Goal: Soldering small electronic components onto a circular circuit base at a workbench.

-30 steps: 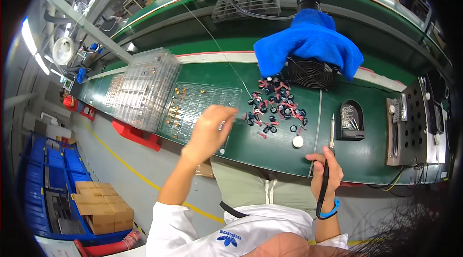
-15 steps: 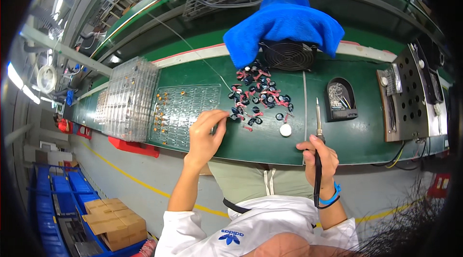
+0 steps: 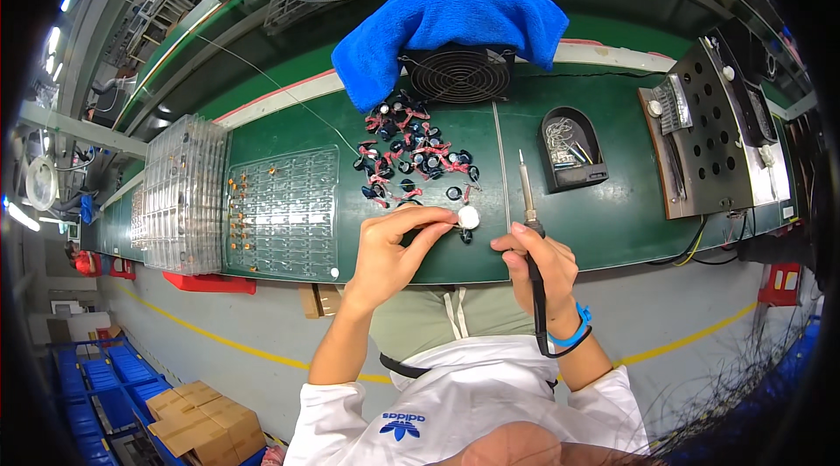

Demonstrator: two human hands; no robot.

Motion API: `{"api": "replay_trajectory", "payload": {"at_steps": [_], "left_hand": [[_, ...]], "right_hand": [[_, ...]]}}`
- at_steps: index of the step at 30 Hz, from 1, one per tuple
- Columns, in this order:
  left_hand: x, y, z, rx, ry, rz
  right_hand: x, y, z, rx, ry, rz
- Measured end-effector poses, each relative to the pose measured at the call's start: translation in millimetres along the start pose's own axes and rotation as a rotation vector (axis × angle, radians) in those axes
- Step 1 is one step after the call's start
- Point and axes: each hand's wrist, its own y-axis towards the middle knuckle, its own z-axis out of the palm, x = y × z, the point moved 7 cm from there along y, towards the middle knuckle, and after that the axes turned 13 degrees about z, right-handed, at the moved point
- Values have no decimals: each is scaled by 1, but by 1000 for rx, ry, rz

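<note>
Thumb and forefinger of my left hand (image 3: pixel 391 254) are pinched together beside a small white round piece (image 3: pixel 469 218) on the green bench. A small dark round component (image 3: pixel 465 237) shows just below that piece, at the fingertips. It appears held by its thin lead, which is too small to make out. My right hand (image 3: pixel 544 266) grips a soldering iron (image 3: pixel 528 195) by its black handle, with the metal tip pointing away from me. Beyond my left hand lies a loose pile of dark round components with pink-red wires (image 3: pixel 411 151).
A clear tray (image 3: pixel 293 212) with orange parts lies left, beside stacked clear trays (image 3: pixel 185 195). A fan (image 3: pixel 459 74) draped with a blue cloth (image 3: pixel 455 15) stands behind the pile. Right are a black bin of metal pieces (image 3: pixel 573 151) and a metal box with holes (image 3: pixel 709 129).
My left hand has moved from the pile's near edge rightward to the white round piece, bringing a dark component along. My right hand still holds the soldering iron. The whole view has shifted.
</note>
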Motion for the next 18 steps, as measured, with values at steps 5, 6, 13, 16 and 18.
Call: {"api": "replay_trajectory", "payload": {"at_steps": [5, 6, 13, 16, 18], "left_hand": [[-2, 1, 4, 29, -104, 48], [-2, 3, 6, 31, -105, 47], [6, 14, 13, -81, -104, 34], [5, 10, 9, -117, -95, 30], [7, 1, 4, -139, -71, 14]], "right_hand": [[0, 1, -2, 34, 11, 33], [-1, 1, -2, 34, 2, 26], [-1, 6, 6, 113, -111, 21], [5, 8, 19, 169, -118, -56], [12, 7, 30, 233, -132, -64]]}}
